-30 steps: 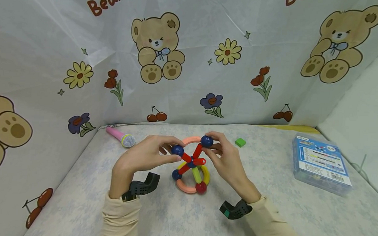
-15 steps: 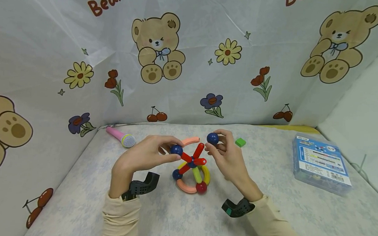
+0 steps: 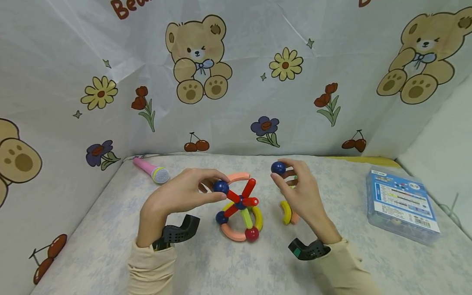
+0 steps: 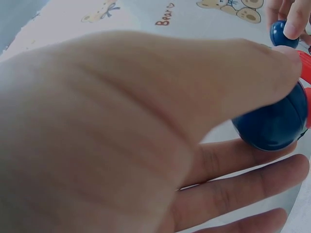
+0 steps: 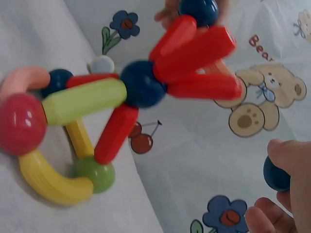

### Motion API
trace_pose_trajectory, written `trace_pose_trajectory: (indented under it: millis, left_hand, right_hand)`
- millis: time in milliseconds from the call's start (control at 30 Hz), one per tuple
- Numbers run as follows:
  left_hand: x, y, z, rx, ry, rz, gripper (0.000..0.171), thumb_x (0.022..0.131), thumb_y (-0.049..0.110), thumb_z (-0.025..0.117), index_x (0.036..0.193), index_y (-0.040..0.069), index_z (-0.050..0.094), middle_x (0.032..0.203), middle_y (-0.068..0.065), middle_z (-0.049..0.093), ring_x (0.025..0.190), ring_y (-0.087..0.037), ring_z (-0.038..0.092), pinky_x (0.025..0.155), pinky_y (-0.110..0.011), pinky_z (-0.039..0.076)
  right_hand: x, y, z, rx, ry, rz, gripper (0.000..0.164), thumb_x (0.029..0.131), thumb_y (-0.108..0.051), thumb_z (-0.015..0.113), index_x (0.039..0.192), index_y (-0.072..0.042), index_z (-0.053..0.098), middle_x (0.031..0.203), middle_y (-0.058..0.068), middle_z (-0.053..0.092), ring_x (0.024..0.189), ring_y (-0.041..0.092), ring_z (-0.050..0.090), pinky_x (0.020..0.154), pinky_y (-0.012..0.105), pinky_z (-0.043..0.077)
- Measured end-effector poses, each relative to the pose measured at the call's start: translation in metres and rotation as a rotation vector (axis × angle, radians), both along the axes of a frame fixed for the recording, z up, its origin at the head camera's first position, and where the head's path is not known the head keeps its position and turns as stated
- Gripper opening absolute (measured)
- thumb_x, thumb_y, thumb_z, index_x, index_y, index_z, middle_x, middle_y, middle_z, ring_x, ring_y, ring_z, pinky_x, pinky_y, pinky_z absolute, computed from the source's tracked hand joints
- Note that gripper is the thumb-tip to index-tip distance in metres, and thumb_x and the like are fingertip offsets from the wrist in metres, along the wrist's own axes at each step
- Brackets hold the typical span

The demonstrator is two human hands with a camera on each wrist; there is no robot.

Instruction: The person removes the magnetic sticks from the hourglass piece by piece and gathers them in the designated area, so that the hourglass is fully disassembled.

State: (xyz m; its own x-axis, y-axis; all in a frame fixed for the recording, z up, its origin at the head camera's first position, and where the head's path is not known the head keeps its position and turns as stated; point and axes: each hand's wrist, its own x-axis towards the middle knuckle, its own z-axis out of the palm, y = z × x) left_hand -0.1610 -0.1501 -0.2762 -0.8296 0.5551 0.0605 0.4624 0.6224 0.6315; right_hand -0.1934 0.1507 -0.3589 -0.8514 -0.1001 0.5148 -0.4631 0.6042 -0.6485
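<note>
**Blue ball (image 3: 278, 168) held clear of the rod model (image 3: 240, 203)**

The right hand (image 3: 304, 186) pinches this ball between its fingers and thumb, apart from the model. The left hand (image 3: 183, 191) pinches another blue ball (image 3: 220, 187), joined to a red rod (image 3: 233, 197) of the model, which stands on the surface (image 3: 224, 268) between the hands. Near the right hand lies a yellow curved piece (image 3: 285, 212).

Pale mottled tabletop (image 3: 204, 268) beneath pink microphone (image 3: 151, 170), rod structure (image 3: 240, 203), curved pieces (image 3: 286, 212), plastic box (image 3: 403, 207).
</note>
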Motion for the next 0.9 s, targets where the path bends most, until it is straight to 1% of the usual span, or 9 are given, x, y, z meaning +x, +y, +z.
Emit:
trace_pose_trajectory:
  millis: [100, 167, 300, 367, 467, 600, 733, 900]
  left_hand:
    - [0.000, 0.000, 0.000, 0.000, 0.002, 0.000, 0.035, 0.095, 0.025, 0.076, 0.128, 0.014, 0.070, 0.101, 0.007, 0.074, 0.096, -0.011, 0.069, 0.089, -0.038, 0.057]
    - [0.000, 0.000, 0.000, 0.001, 0.002, 0.000, 0.035, 0.095, 0.025, 0.076, 0.128, 0.014, 0.070, 0.101, 0.007, 0.074, 0.096, -0.011, 0.069, 0.089, -0.037, 0.057]
    - [0.000, 0.000, 0.001, 0.001, -0.001, -0.002, 0.035, 0.095, 0.025, 0.076, 0.128, 0.014, 0.069, 0.102, 0.007, 0.074, 0.097, -0.011, 0.069, 0.088, -0.037, 0.057]
    - [0.000, -0.001, 0.001, 0.000, -0.002, -0.004, 0.036, 0.096, 0.025, 0.076, 0.129, 0.013, 0.069, 0.103, 0.006, 0.075, 0.097, -0.011, 0.069, 0.089, -0.037, 0.057]
    - [0.000, -0.001, 0.001, -0.001, -0.003, -0.004, 0.037, 0.096, 0.025, 0.076, 0.130, 0.012, 0.069, 0.104, 0.006, 0.075, 0.098, -0.012, 0.070, 0.089, -0.038, 0.057]
    - [0.000, -0.001, 0.000, 0.001, -0.009, -0.001, 0.036, 0.096, 0.026, 0.075, 0.129, 0.013, 0.069, 0.103, 0.006, 0.074, 0.098, -0.012, 0.069, 0.090, -0.038, 0.057]
    - [0.000, -0.001, 0.000, 0.002, -0.014, 0.004, 0.035, 0.096, 0.026, 0.075, 0.128, 0.014, 0.069, 0.102, 0.007, 0.074, 0.098, -0.011, 0.069, 0.090, -0.038, 0.056]
    - [0.000, -0.001, 0.000, 0.005, -0.014, 0.007, 0.035, 0.096, 0.026, 0.076, 0.128, 0.015, 0.069, 0.102, 0.007, 0.074, 0.098, -0.011, 0.069, 0.090, -0.038, 0.056]
  right_hand:
    - [-0.005, 0.009, -0.003, 0.006, -0.023, -0.038, 0.044, 0.097, -0.020, 0.074, 0.136, -0.004, 0.059, 0.123, 0.017, 0.059, 0.101, 0.030, 0.065, 0.076, 0.019, 0.053]
    - [-0.009, 0.015, -0.006, 0.011, -0.035, -0.065, 0.045, 0.097, -0.021, 0.074, 0.136, -0.004, 0.059, 0.122, 0.017, 0.060, 0.099, 0.029, 0.065, 0.074, 0.019, 0.052]
    - [-0.015, 0.026, -0.012, 0.031, -0.053, -0.097, 0.044, 0.099, -0.021, 0.072, 0.136, -0.003, 0.058, 0.118, 0.017, 0.062, 0.094, 0.028, 0.064, 0.071, 0.024, 0.051]
    - [-0.017, 0.032, -0.016, 0.044, -0.072, -0.100, 0.042, 0.099, -0.020, 0.071, 0.136, -0.002, 0.058, 0.117, 0.018, 0.062, 0.093, 0.029, 0.064, 0.070, 0.027, 0.051]
    - [-0.020, 0.040, -0.022, 0.063, -0.116, -0.106, 0.042, 0.099, -0.020, 0.071, 0.134, -0.001, 0.058, 0.117, 0.019, 0.064, 0.095, 0.030, 0.065, 0.069, 0.029, 0.050]
    - [-0.022, 0.049, -0.029, 0.079, -0.204, -0.116, 0.042, 0.100, -0.023, 0.069, 0.134, -0.001, 0.057, 0.120, 0.020, 0.066, 0.099, 0.031, 0.064, 0.066, 0.029, 0.049]
    - [-0.022, 0.056, -0.034, 0.096, -0.276, -0.123, 0.043, 0.101, -0.025, 0.067, 0.135, 0.000, 0.055, 0.126, 0.022, 0.065, 0.104, 0.034, 0.063, 0.067, 0.031, 0.049]
    - [-0.024, 0.061, -0.042, 0.126, -0.334, -0.137, 0.046, 0.101, -0.026, 0.065, 0.136, 0.000, 0.053, 0.130, 0.022, 0.064, 0.109, 0.035, 0.063, 0.074, 0.034, 0.051]
